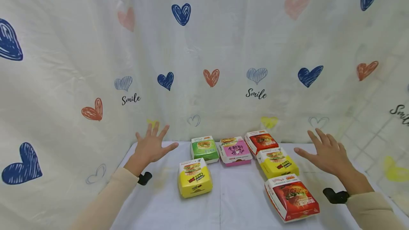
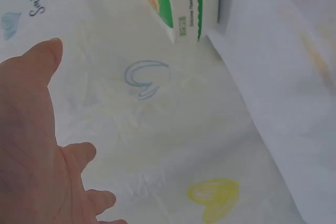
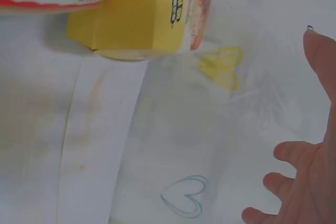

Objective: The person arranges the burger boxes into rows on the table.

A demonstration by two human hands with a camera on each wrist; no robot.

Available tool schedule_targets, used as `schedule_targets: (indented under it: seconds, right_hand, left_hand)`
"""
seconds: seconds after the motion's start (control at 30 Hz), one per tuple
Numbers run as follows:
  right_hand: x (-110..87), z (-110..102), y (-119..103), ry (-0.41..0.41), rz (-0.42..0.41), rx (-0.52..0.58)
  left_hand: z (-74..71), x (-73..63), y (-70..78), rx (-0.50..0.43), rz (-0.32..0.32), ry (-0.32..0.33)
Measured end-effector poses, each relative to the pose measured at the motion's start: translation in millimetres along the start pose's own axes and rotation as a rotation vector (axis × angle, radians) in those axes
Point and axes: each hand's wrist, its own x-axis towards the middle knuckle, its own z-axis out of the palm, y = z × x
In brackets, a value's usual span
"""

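My left hand [image 1: 150,148] is raised over the table's left side, fingers spread and holding nothing. Nearest to it are a yellow burger box [image 1: 195,178] and a green burger box [image 1: 205,149]. On the other side my right hand [image 1: 329,153] is also raised with its fingers apart, touching nothing. Close to it lie a second yellow burger box [image 1: 277,162] and a red burger box [image 1: 292,197] near the front. Farther back sit a pink burger box [image 1: 235,151] and another red burger box [image 1: 261,141], whose near edge is partly covered by the yellow one.
A white cloth covers the table [image 1: 234,201]. Behind it hangs a white curtain [image 1: 223,38] printed with hearts and the word Smile. A dark wrist strap piece [image 1: 335,196] shows beside the right sleeve, and a similar dark piece [image 1: 145,178] by the left.
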Motion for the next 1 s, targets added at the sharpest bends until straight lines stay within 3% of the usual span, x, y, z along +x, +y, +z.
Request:
schedule_targets:
  seconds: [0.23,0.4,0.57,0.7,0.8,1.0]
  right_hand:
    - [-11.7,-1,-29,0.012,-0.019,0.021]
    - [-23.4,-2,-73,-0.018,-0.049,0.122]
    - [-37.0,8,-124,-0.061,-0.147,0.289]
    - [-39.2,32,-164,-0.065,-0.207,0.461]
    - [-35.6,58,-190,-0.082,-0.208,0.574]
    - [-32.1,106,-228,-0.227,-0.165,0.756]
  left_hand:
    - [3.4,-23.3,14.3,-0.032,0.06,0.12]
    - [6.0,-47.2,29.6,-0.074,0.066,0.176]
    - [12.6,-66.2,45.1,-0.147,0.055,0.21]
    - [22.5,-73.8,53.5,-0.263,0.024,0.174]
    - [32.8,-76.5,56.3,-0.365,-0.01,0.101]
    - [56.5,-76.0,53.3,-0.43,-0.047,-0.005]
